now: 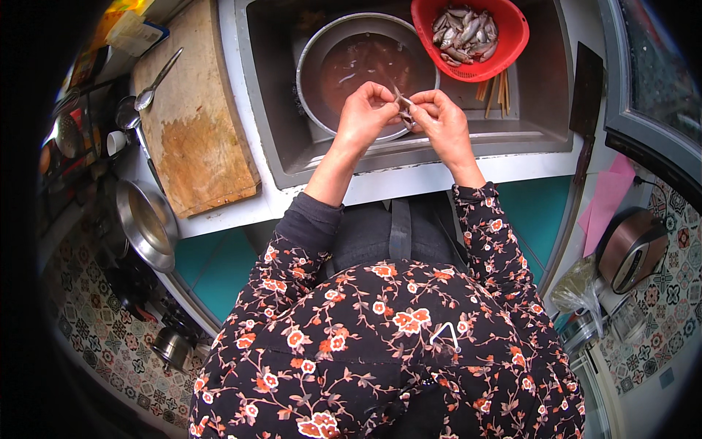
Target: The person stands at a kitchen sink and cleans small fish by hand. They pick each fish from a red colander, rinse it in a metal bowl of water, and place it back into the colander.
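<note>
Between my two hands is a small fish, held over the near rim of a round metal basin. My left hand pinches it from the left with thumb and forefinger. From the other side, my right hand grips it the same way. Cloudy reddish water fills the lower part of the basin. Many small silvery fish lie piled in a red plastic colander, up and to the right of my hands. Fingers hide parts of the held fish.
The basin stands in a dark sink. Wooden chopsticks lie below the colander. To the left are a wooden cutting board, a metal spoon, a ladle and a steel bowl. A toaster stands at the right.
</note>
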Demonstrator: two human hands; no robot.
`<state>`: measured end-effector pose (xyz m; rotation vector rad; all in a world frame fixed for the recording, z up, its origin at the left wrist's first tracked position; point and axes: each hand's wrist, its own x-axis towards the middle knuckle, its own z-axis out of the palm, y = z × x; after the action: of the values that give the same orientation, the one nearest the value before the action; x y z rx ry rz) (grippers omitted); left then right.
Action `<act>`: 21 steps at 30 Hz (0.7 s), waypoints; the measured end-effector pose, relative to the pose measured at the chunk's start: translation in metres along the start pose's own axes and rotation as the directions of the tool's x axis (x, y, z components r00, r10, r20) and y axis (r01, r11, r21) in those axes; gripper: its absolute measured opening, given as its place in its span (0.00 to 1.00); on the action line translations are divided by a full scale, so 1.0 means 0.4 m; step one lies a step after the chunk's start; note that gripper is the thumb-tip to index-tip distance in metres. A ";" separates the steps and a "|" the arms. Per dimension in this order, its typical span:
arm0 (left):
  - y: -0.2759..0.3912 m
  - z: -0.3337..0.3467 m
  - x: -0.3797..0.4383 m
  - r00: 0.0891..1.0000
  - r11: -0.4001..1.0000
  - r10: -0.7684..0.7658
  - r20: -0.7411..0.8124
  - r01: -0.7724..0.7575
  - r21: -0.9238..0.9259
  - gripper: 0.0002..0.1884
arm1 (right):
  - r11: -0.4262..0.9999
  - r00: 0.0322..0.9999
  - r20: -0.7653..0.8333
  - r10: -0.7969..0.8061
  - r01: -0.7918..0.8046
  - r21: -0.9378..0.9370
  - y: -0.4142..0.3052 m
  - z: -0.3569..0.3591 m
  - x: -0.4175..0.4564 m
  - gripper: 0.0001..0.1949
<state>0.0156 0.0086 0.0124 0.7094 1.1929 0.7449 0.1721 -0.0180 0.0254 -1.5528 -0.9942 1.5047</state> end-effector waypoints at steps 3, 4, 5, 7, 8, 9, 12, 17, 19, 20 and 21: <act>-0.007 0.006 -0.002 0.999 0.999 0.046 0.000 -0.046 0.009 0.07 | 0.991 0.997 0.021 0.073 -0.075 0.111 0.001 -0.003 0.003 0.09; -0.010 0.008 -0.002 0.998 0.996 0.064 -0.014 -0.063 0.065 0.07 | 0.990 0.996 0.026 0.083 -0.085 0.110 0.002 -0.004 0.003 0.09; -0.012 0.011 -0.001 0.996 0.991 0.080 -0.026 -0.077 0.108 0.07 | 0.989 0.996 0.027 0.081 -0.084 0.123 0.002 -0.004 0.002 0.09; -0.016 0.015 0.000 0.993 0.981 0.108 -0.037 -0.101 0.164 0.07 | 0.985 0.997 0.033 0.071 -0.075 0.155 0.003 -0.006 -0.001 0.10; -0.018 0.015 0.001 0.992 0.978 0.119 -0.038 -0.110 0.178 0.07 | 0.984 0.997 0.024 0.078 -0.081 0.158 0.003 -0.006 0.000 0.11; -0.020 0.016 0.002 0.991 0.977 0.124 -0.041 -0.114 0.180 0.07 | 0.982 0.997 0.020 0.080 -0.083 0.168 0.003 -0.006 0.002 0.11; -0.027 0.019 0.002 0.984 0.964 0.170 -0.045 -0.157 0.213 0.07 | 0.977 0.994 -0.003 0.107 -0.104 0.188 0.004 -0.005 0.004 0.12; -0.031 0.020 0.000 0.986 0.971 0.163 -0.045 -0.152 0.183 0.07 | 0.946 0.986 -0.020 0.164 -0.152 0.287 0.008 -0.002 0.003 0.13; -0.027 0.021 -0.002 0.984 0.965 0.174 -0.027 -0.165 0.203 0.06 | 0.936 0.984 -0.019 0.175 -0.161 0.315 0.009 -0.001 0.002 0.13; -0.025 0.023 -0.004 0.983 0.963 0.183 -0.022 -0.174 0.206 0.06 | 0.933 0.985 -0.013 0.172 -0.159 0.322 0.010 -0.001 0.001 0.13; -0.022 0.025 -0.007 0.981 0.960 0.192 -0.016 -0.184 0.209 0.06 | 0.928 0.986 -0.004 0.168 -0.156 0.337 0.011 -0.002 -0.002 0.13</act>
<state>0.0258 0.0005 0.0090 0.9965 1.2597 0.8007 0.1732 -0.0204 0.0218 -1.4324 -0.5620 1.6575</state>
